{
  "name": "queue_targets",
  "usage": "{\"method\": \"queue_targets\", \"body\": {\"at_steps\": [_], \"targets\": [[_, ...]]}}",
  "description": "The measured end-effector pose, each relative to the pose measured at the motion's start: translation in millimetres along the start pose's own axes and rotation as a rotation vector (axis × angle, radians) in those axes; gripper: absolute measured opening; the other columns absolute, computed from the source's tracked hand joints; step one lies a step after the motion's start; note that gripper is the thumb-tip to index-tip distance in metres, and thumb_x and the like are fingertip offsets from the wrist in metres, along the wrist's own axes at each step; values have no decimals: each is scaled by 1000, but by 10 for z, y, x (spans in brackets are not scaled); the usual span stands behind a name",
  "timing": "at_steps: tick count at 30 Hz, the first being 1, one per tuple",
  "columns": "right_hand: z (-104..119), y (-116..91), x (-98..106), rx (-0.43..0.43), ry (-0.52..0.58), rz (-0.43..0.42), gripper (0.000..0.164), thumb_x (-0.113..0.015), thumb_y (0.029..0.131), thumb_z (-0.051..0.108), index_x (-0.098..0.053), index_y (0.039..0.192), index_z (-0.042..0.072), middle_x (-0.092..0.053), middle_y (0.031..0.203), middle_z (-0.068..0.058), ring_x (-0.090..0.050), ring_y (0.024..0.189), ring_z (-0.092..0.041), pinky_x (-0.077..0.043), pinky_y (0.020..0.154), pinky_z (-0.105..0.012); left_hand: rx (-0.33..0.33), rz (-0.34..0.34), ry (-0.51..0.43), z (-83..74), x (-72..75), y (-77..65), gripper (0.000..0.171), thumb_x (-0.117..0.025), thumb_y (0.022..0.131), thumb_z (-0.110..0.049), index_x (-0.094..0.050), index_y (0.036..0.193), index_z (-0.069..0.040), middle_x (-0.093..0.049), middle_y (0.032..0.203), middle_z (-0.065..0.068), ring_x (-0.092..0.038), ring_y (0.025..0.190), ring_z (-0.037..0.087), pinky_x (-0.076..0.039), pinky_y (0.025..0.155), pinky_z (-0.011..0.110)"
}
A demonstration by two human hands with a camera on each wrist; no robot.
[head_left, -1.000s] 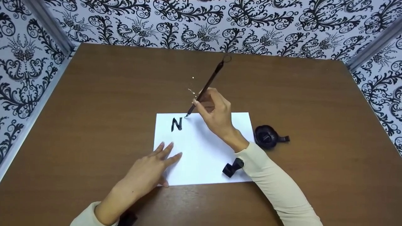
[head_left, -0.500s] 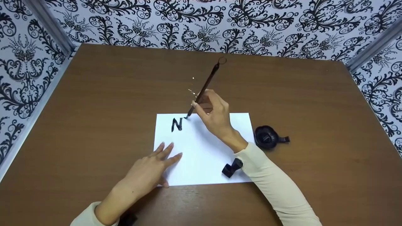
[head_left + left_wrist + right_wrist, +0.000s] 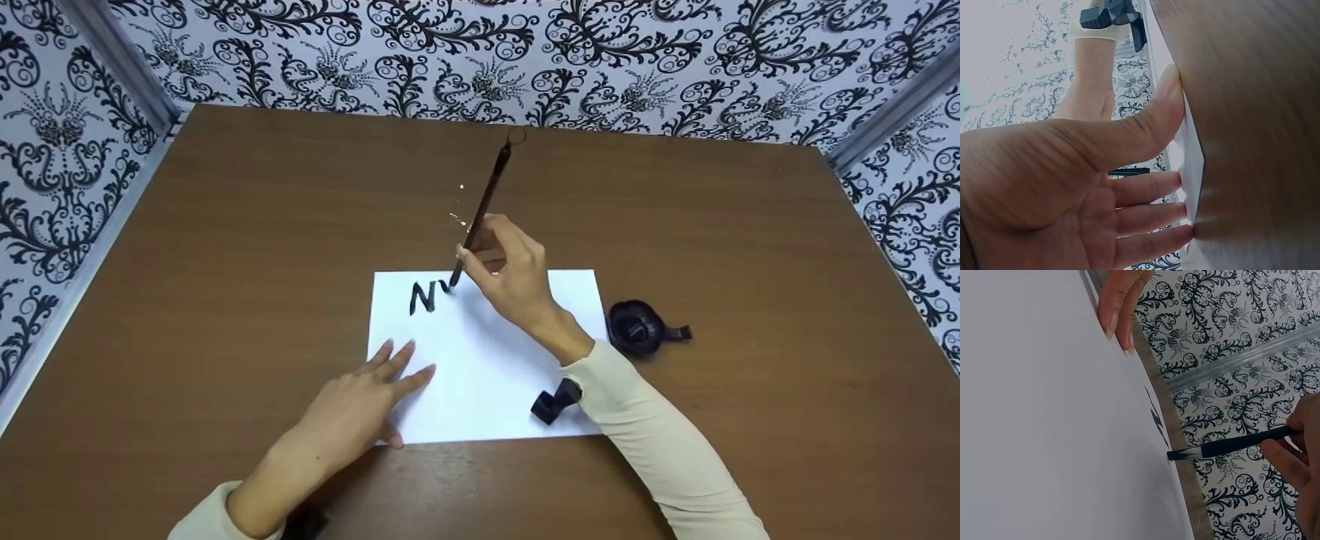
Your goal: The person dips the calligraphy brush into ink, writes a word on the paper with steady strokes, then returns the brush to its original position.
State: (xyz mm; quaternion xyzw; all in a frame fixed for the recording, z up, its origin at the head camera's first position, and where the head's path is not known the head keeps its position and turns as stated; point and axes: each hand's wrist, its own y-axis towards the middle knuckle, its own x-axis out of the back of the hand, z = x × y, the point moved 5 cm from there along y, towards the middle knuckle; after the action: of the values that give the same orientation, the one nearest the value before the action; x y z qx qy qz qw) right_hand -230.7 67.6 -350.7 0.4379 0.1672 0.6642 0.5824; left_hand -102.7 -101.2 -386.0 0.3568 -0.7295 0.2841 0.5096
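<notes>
My right hand [image 3: 514,274] pinches a dark-handled paintbrush [image 3: 489,191], its loop end pointing up and away. In the right wrist view the brush's bristles [image 3: 1185,454] touch the white paper [image 3: 1061,410], their tip dark. A black painted letter N [image 3: 422,298] stands near the paper's top left, with a short black stroke [image 3: 445,286] beside it at the brush tip. With fingers spread and straight, my left hand [image 3: 349,416] rests on the lower left of the sheet. Its thumb [image 3: 1168,95] lies at the paper's near edge in the left wrist view.
A small black dish [image 3: 636,328] with a short handle stands just right of the paper on the brown table [image 3: 225,262]. Pale specks [image 3: 459,219] mark the tabletop beyond the sheet. Patterned wall covering [image 3: 480,60] borders the table. A black wrist camera [image 3: 555,401] sits at my right cuff.
The brush tip has moved slightly right and towards me, leaving a short black stroke right of the N. The brush handle has tipped more upright. My left hand stays put.
</notes>
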Motion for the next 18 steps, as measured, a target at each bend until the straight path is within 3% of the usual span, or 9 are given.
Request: {"method": "queue_targets", "body": {"at_steps": [18], "targets": [[46,23,9,5,-8,90,22,-67,85,2,-57,103,0,-62,83,-8,-66,73,-13,-55,59,-23,4,-2,8,1,-3,0,81,-80,61,-30,-55,136,-12,-40,145,22,-37,130,45,-54,71,54]]}}
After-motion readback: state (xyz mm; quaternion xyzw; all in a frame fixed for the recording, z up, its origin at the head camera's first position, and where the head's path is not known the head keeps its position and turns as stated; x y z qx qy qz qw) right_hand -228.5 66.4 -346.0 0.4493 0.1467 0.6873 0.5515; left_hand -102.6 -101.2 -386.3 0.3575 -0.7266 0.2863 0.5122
